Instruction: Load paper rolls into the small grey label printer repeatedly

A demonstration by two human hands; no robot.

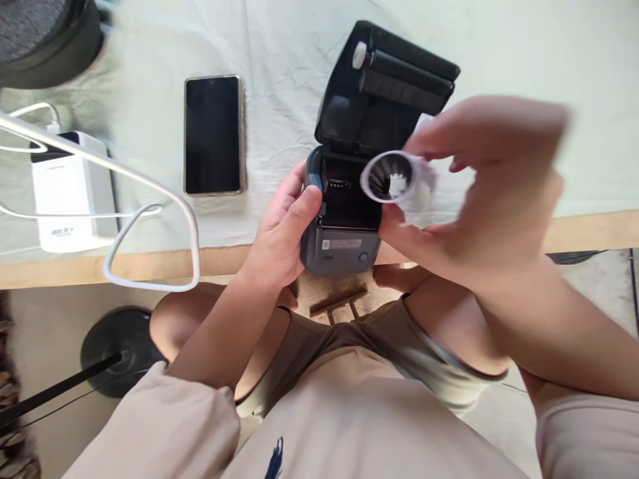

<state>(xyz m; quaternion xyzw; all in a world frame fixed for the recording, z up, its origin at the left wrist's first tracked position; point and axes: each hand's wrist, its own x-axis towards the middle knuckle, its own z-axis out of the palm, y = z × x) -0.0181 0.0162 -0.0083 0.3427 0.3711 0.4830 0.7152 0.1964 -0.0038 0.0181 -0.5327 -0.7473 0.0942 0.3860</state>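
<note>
A small dark label printer (340,249) is held at the table's front edge, its black lid (387,93) swung up and its inner bay showing. My left hand (284,233) grips the printer's left side, thumb on the rim. Between the thumb and fingers of my right hand (479,179) is a white paper roll (424,189), its hollow core facing left. The roll is over the right part of the bay. Motion blurs my right hand.
A phone (213,136) lies on the cloth-covered table (279,60). Further left are a white power bank (74,193), a looping white cable (192,233) and a round black object (50,43). A black round base (117,349) stands on the floor.
</note>
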